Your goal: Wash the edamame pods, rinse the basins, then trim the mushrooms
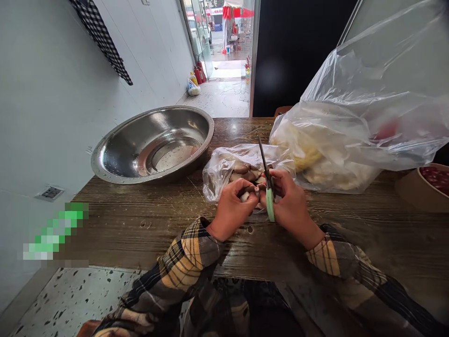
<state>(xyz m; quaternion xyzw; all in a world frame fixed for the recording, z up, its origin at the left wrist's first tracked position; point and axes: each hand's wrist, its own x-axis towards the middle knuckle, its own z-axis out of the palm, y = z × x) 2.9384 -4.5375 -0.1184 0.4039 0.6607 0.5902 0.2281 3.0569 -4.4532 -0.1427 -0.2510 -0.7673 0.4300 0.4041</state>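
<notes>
My left hand (231, 210) is closed around a mushroom (245, 194), pinching it just in front of a small clear plastic bag of mushrooms (224, 168). My right hand (291, 206) grips scissors with green handles (269, 206); their dark blades point up and away over the bag. Both hands meet above the dark wooden table (140, 220).
A large steel bowl (154, 142) stands at the table's far left, by the white wall. A big clear plastic bag (351, 121) holding pale food lies at the right. A brown bowl with red contents (428, 187) sits at the right edge. An open doorway lies beyond.
</notes>
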